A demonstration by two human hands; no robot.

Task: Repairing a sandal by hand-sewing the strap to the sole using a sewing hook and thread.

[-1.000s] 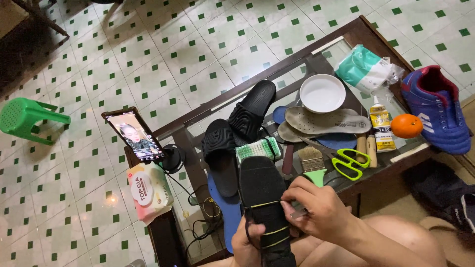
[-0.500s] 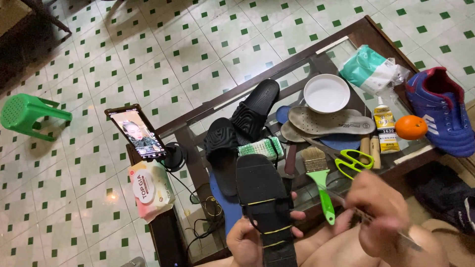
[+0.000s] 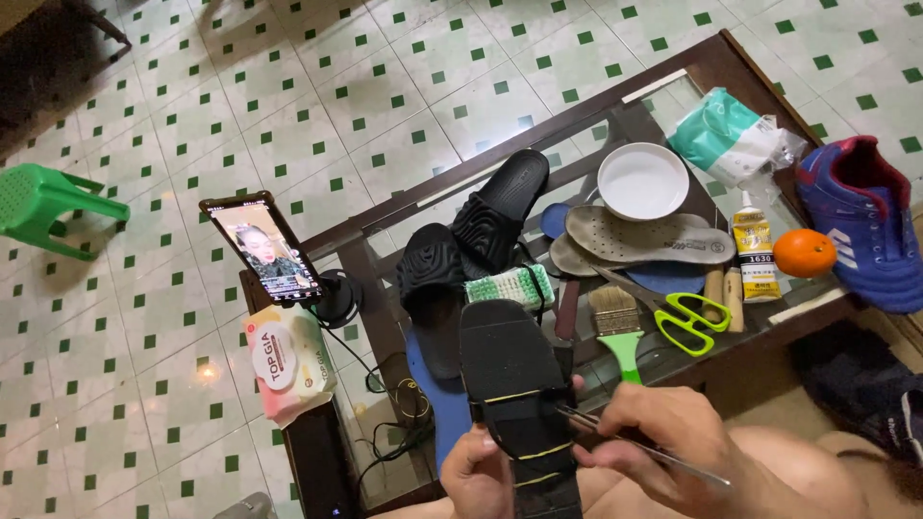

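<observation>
The glass counter (image 3: 673, 72) carries black slides (image 3: 500, 207), insoles and a green-handled brush (image 3: 620, 332). Over its near edge, the left hand (image 3: 478, 476) grips an upturned black sandal (image 3: 514, 394); the right hand (image 3: 663, 432) pinches what seems a thin metal tool (image 3: 644, 450) against its sole.

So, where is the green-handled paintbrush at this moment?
In the head view, the green-handled paintbrush lies on the glass table, right of centre, between the black sandal in the hands and the green scissors.
</observation>
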